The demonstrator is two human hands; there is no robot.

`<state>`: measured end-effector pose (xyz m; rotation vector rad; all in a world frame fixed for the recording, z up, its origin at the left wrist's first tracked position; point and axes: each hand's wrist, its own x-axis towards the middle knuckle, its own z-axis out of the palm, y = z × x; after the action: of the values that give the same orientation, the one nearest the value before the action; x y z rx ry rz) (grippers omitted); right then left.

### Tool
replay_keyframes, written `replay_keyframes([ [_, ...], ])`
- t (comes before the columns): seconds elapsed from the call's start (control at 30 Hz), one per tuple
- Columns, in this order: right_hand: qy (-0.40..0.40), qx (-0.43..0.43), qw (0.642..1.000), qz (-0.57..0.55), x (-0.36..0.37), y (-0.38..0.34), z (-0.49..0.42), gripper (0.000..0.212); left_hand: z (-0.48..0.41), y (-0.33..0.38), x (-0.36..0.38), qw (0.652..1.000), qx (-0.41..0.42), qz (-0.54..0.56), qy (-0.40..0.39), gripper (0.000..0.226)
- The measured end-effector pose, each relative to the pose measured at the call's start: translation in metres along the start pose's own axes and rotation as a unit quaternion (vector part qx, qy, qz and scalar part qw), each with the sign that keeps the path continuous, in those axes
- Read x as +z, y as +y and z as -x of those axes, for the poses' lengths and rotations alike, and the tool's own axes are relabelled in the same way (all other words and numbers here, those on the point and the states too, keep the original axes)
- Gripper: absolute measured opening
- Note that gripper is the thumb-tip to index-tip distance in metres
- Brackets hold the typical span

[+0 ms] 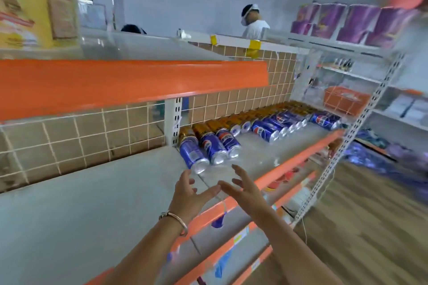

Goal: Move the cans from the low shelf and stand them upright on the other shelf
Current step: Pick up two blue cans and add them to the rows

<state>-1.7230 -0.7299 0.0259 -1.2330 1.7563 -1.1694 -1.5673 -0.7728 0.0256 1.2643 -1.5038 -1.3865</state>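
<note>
Several blue cans [209, 148] lie on their sides in a row along the back of a grey shelf [97, 192], with gold cans [234, 120] lying behind them against the tiled wall. The row runs right to a last blue can [325, 120]. My left hand [188, 192], with a bracelet on the wrist, hovers just short of the nearest can with fingers spread and empty. Beside it my right hand [243, 186] is also spread and holds nothing. The thumbs nearly touch.
An orange-edged shelf [129, 85] overhangs above the cans. White uprights [172, 120] stand at the back and the shelf's right end [347, 146]. Lower orange-edged shelves [231, 245] hold small goods. A person in white [253, 22] stands behind the partition. Wooden floor [370, 227] lies to the right.
</note>
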Motion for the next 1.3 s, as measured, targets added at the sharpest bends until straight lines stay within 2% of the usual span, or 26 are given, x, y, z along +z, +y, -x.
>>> replay_keyframes([
  [0.2, -0.011, 0.030, 0.999, 0.003, -0.043, 0.027, -0.033, 0.075, -0.024, 0.010, 0.058, 1.000, -0.019, 0.016, 0.004, 0.067],
  [0.3, -0.029, 0.040, 0.999, 0.009, -0.049, 0.031, -0.051, 0.071, -0.038, 0.015, 0.066, 0.999, 0.004, -0.051, 0.016, 0.047],
  [0.47, -0.014, 0.052, 0.998, -0.025, -0.046, 0.034, -0.093, 0.059, -0.079, 0.029, 0.065, 0.985, 0.066, -0.158, 0.023, 0.035],
  [0.6, 0.030, 0.079, 0.996, -0.040, -0.057, 0.042, -0.125, 0.055, -0.121, 0.039, 0.081, 0.970, 0.091, -0.219, 0.043, 0.039],
  [0.77, 0.048, 0.110, 0.993, -0.021, -0.083, 0.051, -0.161, 0.051, -0.150, 0.039, 0.103, 0.943, -0.006, -0.333, 0.010, 0.060],
  [0.87, 0.033, 0.106, 0.994, 0.015, -0.083, 0.048, -0.182, 0.050, -0.148, 0.034, 0.108, 0.900, 0.049, -0.432, -0.039, 0.060],
  [0.93, 0.019, 0.090, 0.994, 0.055, -0.079, 0.043, -0.198, 0.046, -0.152, 0.035, 0.110, 0.906, 0.107, -0.409, -0.027, 0.043],
  [1.03, 0.009, 0.110, 0.987, 0.116, -0.077, 0.041, -0.218, 0.057, -0.159, 0.043, 0.113, 0.959, 0.087, -0.268, 0.023, 0.026],
  [1.1, -0.013, 0.129, 0.979, 0.156, -0.084, 0.043, -0.227, 0.064, -0.166, 0.046, 0.113, 0.980, 0.013, -0.182, 0.084, 0.032],
  [1.17, -0.051, 0.135, 0.971, 0.189, -0.096, 0.045, -0.232, 0.067, -0.178, 0.045, 0.115, 0.983, -0.087, -0.108, 0.120, 0.042],
  [1.23, -0.085, 0.122, 0.965, 0.217, -0.107, 0.047, -0.238, 0.070, -0.189, 0.043, 0.120, 0.976, -0.188, -0.024, 0.108, 0.051],
  [1.3, -0.124, 0.105, 0.954, 0.253, -0.116, 0.049, -0.241, 0.077, -0.197, 0.038, 0.126, 0.967, -0.235, 0.043, 0.093, 0.052],
])
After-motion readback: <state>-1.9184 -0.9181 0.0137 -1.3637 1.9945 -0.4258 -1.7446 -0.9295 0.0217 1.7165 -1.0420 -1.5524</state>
